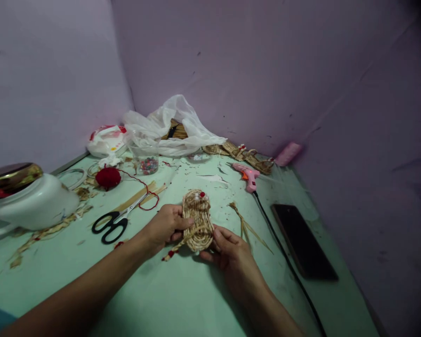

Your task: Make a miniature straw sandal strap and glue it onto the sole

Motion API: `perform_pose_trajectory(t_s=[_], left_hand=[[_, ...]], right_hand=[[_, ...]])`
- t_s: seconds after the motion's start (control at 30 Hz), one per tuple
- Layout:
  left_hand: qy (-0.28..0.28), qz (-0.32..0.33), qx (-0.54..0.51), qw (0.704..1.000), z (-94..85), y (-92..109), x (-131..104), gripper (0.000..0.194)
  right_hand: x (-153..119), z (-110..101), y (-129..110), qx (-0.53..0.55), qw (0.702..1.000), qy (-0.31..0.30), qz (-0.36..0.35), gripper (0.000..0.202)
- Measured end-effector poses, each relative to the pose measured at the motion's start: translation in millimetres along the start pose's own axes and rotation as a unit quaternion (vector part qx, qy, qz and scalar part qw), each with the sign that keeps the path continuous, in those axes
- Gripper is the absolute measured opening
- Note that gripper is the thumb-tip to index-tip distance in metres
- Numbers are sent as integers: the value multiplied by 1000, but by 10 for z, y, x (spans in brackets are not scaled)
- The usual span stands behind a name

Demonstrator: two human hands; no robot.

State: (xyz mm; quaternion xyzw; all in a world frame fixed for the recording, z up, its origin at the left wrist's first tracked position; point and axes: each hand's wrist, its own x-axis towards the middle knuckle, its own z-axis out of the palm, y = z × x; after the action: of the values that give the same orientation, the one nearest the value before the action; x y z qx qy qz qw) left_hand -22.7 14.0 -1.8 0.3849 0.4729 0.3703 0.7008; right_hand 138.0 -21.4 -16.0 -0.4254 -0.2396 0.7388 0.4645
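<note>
A: Your red-and-white pack [108,139] carries print too small to read.
B: Your table [154,299] is pale green, the walls [249,70] purplish.
A: Your left hand [166,225] and right hand [231,250], nearly closed, pinch the woven piece [198,217] by its sides, around mid-table.

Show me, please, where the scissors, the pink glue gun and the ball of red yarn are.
Scissors [120,219]: head view, near the pivot.
Glue gun [252,174]: head view, on its body.
Yarn [107,178]: head view, ball's middle.
</note>
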Motion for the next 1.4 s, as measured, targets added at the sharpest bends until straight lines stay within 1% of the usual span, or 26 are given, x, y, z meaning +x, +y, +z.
perform_pose_trajectory(t_s=[0.13, 0.23, 0.3, 0.4, 0.57, 0.63, 0.77, 0.87, 0.97, 1.03, 1.1, 1.17, 1.23, 1.3, 1.4], left_hand=[[-27, 12, 5, 1000, -40, -6, 14, 31], [-50, 37, -25, 998, -24, -25, -2, 34], [-63, 48, -39, 996, -13, -25, -19, 32], [-63, 45, -37, 996, -9, 3, -37, 30], [-65, 35, -27, 997, -22, 56, -48, 34], [-72, 43, -30, 996, -25, 56, -54, 34], [-77, 68, -26, 994, -27, 41, -66, 36], [-61, 90, 12, 994, -19, 42, -55, 38], [-37, 86, 69, 993, -24, 55, -17, 45], [8, 86, 93, 992, -59, 82, -1, 51], [76, 112, 99, 986, -130, 139, -25, 46], [142, 168, 121, 968, -219, 224, -106, 34], [184, 241, 194, 933, -295, 311, -229, 25], [182, 297, 319, 882, -332, 365, -347, 18], [144, 340, 479, 796, -317, 345, -418, 23]], right_hand=[[36, -36, 36, -10, 999, -42, 6, 27], [56, -53, 82, -5, 999, -42, -8, 22], [60, -56, 101, -3, 999, -40, -19, 20], [53, -45, 94, -3, 998, -51, -23, 20], [44, -25, 44, -12, 995, -98, -12, 27], [50, -27, 44, -19, 995, -95, -16, 27], [61, -38, 79, -19, 997, -63, -43, 24], [58, -34, 95, -21, 997, -61, -52, 28], [57, -23, 79, -26, 996, -70, -51, 29], [63, -27, 54, -23, 997, -53, -51, 25], [74, -45, 24, -10, 998, -20, -60, 21], [84, -72, -2, -1, 997, 7, -71, 20], [91, -95, -18, 2, 997, 18, -78, 20], [92, -105, -22, 0, 996, 19, -81, 19], [89, -92, -17, -4, 996, 17, -85, 19]])
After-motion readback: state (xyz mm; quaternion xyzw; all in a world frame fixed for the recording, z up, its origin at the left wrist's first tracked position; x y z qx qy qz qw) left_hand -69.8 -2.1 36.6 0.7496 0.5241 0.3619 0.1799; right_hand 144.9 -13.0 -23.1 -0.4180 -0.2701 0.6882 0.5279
